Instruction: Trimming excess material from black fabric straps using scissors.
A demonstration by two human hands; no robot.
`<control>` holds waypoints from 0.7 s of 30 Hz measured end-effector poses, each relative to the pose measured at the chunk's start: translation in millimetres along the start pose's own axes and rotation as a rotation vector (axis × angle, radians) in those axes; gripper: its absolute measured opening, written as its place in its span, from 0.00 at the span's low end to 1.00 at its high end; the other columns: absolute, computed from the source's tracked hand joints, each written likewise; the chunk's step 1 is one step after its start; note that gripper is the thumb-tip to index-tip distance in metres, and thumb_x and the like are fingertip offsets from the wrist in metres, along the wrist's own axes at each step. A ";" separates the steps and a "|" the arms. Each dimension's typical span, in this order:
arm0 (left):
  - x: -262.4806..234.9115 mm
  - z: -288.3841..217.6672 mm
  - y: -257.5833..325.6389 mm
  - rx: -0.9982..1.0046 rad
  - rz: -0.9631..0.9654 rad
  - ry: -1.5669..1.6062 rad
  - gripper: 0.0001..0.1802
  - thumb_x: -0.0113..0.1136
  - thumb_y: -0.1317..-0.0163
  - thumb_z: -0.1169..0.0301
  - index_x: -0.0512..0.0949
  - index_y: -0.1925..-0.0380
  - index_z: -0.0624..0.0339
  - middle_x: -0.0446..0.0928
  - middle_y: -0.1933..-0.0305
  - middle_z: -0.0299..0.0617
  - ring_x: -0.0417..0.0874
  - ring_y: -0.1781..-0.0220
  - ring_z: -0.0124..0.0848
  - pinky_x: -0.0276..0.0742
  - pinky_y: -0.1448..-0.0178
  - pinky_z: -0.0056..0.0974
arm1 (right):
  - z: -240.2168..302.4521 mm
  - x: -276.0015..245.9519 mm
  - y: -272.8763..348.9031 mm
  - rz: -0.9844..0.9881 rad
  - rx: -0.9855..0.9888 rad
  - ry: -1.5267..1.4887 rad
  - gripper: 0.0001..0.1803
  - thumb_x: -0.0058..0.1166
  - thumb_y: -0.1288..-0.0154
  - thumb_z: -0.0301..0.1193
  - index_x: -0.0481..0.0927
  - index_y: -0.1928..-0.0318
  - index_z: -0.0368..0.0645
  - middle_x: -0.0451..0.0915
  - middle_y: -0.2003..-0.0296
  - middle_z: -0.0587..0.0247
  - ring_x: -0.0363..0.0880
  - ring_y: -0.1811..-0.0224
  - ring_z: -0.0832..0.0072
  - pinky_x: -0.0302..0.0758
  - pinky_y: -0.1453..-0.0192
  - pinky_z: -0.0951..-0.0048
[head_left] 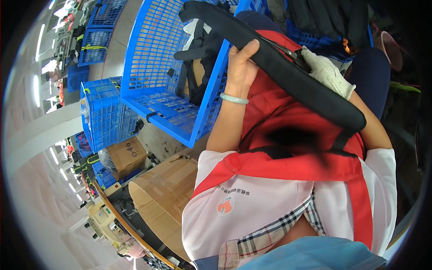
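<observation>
left fingers (pixel 249 49): holding black strip (pixel 283 72) | gloved right fingers (pixel 311 59): scissors (pixel 288 52) | blue crate (pixel 175 127) alongside

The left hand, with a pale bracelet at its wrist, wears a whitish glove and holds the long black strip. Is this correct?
Not quite: the head view shows the left hand bare and the whitish glove on the right hand. The pale bracelet and long black strip are as you say.

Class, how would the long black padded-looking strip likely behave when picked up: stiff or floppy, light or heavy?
The black strip probably flexes without going limp, as it curves gently with no sharp fold. It's likely light for its length: the left hand grips it, thumb on top.
</observation>
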State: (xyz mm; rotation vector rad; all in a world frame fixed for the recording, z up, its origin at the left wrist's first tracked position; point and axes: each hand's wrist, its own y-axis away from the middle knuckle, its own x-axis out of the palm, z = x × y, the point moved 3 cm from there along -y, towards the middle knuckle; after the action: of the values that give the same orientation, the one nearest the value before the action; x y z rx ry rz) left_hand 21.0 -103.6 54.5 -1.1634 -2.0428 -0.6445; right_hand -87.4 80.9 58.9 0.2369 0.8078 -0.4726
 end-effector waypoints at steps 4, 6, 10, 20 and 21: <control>0.9 6.8 1.4 0.023 0.035 -0.082 0.13 0.64 0.44 0.79 0.77 0.58 0.61 0.79 0.59 0.39 0.80 0.57 0.32 0.77 0.46 0.38 | -1.9 2.8 -10.4 -0.010 -0.064 0.214 0.31 0.57 0.42 0.36 0.66 0.41 0.34 0.78 0.60 0.45 0.79 0.58 0.51 0.75 0.54 0.57; 6.5 6.0 3.6 0.016 0.049 -0.068 0.12 0.63 0.44 0.80 0.77 0.59 0.60 0.79 0.59 0.38 0.80 0.57 0.31 0.77 0.47 0.37 | -2.1 1.8 -13.3 -0.045 -0.113 0.210 0.32 0.57 0.43 0.36 0.66 0.41 0.34 0.78 0.61 0.45 0.79 0.59 0.51 0.75 0.55 0.56; 8.2 -0.2 6.4 0.044 0.033 -0.046 0.11 0.63 0.45 0.82 0.78 0.61 0.61 0.81 0.62 0.40 0.83 0.61 0.32 0.81 0.52 0.38 | 16.3 -6.7 -17.9 0.008 -0.138 0.156 0.28 0.56 0.42 0.36 0.68 0.43 0.36 0.79 0.64 0.44 0.79 0.60 0.50 0.75 0.56 0.56; 1.6 -13.7 -3.3 -0.041 0.069 0.163 0.14 0.63 0.43 0.78 0.77 0.56 0.59 0.79 0.58 0.39 0.81 0.55 0.34 0.78 0.46 0.42 | 12.5 0.7 -16.6 -0.038 -0.157 -0.121 0.23 0.55 0.37 0.43 0.74 0.54 0.36 0.79 0.66 0.44 0.79 0.61 0.49 0.72 0.61 0.61; -6.6 -18.6 -9.2 -0.041 0.027 0.205 0.14 0.64 0.44 0.78 0.77 0.57 0.60 0.79 0.57 0.41 0.81 0.55 0.35 0.78 0.45 0.42 | 16.5 0.8 -15.6 -0.028 -0.130 -0.130 0.23 0.54 0.37 0.43 0.74 0.53 0.35 0.79 0.65 0.44 0.79 0.60 0.49 0.73 0.60 0.61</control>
State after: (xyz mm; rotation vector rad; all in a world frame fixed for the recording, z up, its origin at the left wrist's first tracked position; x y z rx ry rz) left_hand 21.2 -124.5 60.6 -1.0993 -1.8467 -0.7631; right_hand -84.1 60.8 69.0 0.0742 0.7124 -0.4548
